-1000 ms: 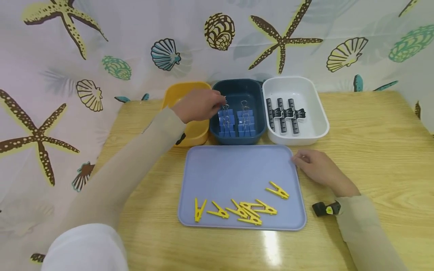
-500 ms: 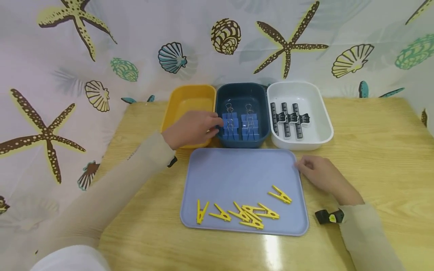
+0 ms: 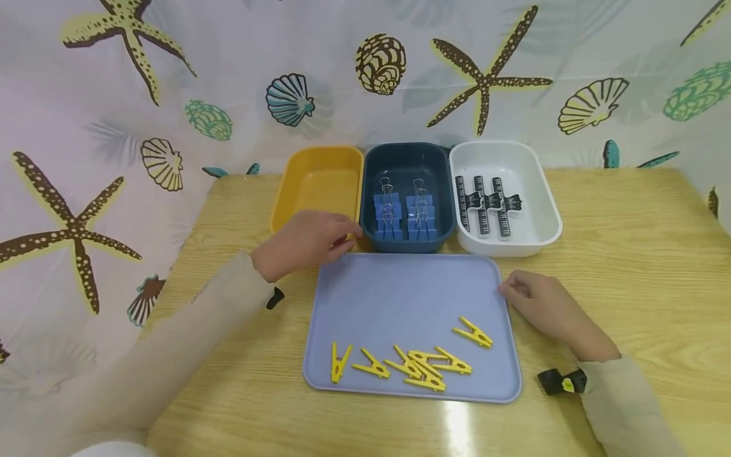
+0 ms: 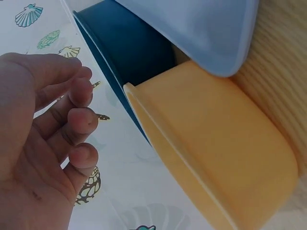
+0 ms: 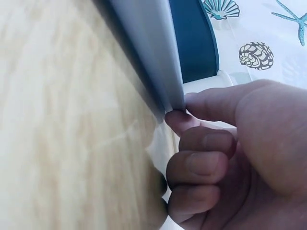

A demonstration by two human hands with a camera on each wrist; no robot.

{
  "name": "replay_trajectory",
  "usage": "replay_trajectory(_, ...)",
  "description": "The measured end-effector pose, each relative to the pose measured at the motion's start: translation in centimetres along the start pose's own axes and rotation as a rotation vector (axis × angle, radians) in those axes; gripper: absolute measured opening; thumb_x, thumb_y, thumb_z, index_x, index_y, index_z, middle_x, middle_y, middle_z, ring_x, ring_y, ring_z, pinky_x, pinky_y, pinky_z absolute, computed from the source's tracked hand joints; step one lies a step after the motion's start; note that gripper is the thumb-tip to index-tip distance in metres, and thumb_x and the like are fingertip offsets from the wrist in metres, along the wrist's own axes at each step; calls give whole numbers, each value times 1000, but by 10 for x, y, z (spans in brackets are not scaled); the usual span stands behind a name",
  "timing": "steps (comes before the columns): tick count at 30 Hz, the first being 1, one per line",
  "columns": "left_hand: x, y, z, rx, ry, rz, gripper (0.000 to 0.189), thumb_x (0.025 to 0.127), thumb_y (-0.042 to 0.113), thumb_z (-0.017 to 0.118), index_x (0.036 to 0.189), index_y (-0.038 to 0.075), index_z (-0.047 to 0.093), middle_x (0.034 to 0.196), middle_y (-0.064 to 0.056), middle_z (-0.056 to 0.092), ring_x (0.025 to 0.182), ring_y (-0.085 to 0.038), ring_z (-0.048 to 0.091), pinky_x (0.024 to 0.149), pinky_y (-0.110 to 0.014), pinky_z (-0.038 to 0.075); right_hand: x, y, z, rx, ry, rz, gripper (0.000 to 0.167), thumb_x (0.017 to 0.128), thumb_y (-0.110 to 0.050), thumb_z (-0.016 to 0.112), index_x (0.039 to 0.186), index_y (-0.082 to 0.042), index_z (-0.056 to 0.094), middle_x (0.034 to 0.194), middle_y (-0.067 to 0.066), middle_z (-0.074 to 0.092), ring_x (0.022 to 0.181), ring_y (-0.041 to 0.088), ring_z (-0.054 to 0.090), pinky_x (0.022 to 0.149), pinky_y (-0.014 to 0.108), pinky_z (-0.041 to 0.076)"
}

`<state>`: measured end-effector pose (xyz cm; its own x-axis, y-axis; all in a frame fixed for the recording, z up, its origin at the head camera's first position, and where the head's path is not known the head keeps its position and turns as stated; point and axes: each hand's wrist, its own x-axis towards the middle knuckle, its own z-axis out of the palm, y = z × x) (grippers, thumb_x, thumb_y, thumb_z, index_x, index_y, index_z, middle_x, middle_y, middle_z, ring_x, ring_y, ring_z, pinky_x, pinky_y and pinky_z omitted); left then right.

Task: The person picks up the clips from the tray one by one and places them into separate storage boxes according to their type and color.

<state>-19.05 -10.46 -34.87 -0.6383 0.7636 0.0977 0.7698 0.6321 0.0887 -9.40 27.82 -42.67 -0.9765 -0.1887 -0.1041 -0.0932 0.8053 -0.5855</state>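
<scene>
My left hand (image 3: 310,242) hovers in front of the yellow bin (image 3: 322,190), near the tray's back left corner. In the left wrist view its fingers (image 4: 82,120) are loosely curled with nothing between them. My right hand (image 3: 542,304) pinches the right rim of the blue-grey tray (image 3: 394,298), thumb on top and index finger beneath in the right wrist view. Several yellow clothespins (image 3: 411,368) lie on the tray's front part, some overlapping. One clothespin (image 3: 473,332) lies apart at the right. Blue binder clips (image 3: 388,216) stand in two columns inside the dark blue bin (image 3: 408,164).
A white bin (image 3: 531,209) at the right of the row holds three black-and-white clips (image 3: 482,206). The three bins stand side by side behind the tray, on a wooden table (image 3: 617,254). A shell-patterned cloth (image 3: 331,63) hangs at the back and left.
My left hand has drawn back from over the dark blue bin, toward me and left, to the front of the yellow bin. The right hand stays at the tray's rim.
</scene>
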Motion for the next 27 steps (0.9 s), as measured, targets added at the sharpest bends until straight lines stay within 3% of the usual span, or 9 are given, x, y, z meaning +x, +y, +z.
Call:
replay_trajectory(8,-17,4,7,-49,36,-23,17,94,23,61,100,14,73,90,3,71,68,-11,56,63,-23,48,2,0,1,-16,-15,-7,25,100,-28,51,89,-12,67,57,-5,44,55,10,41,53,25,36)
replay_trajectory(16,-30,6,17,-130,-32,-88,14,92,21,65,101,13,72,84,3,68,68,-10,55,65,-23,48,3,1,-2,-25,-57,-7,27,101,-28,48,86,-12,65,63,-3,48,62,11,44,58,25,37)
replay_trajectory(21,-41,-2,24,-200,-65,-165,14,92,22,65,101,14,71,77,5,62,68,-10,53,64,-23,46,5,2,-4,-36,-83,-15,25,100,-25,50,85,-12,65,66,-3,52,67,11,47,63,25,38)
replay_trajectory(27,-54,-14,30,-274,-37,-218,8,89,20,69,93,13,70,74,5,62,66,-9,53,63,-24,46,8,1,-6,-30,-95,-29,24,99,-25,51,85,-11,66,66,-3,51,69,12,46,63,25,37)
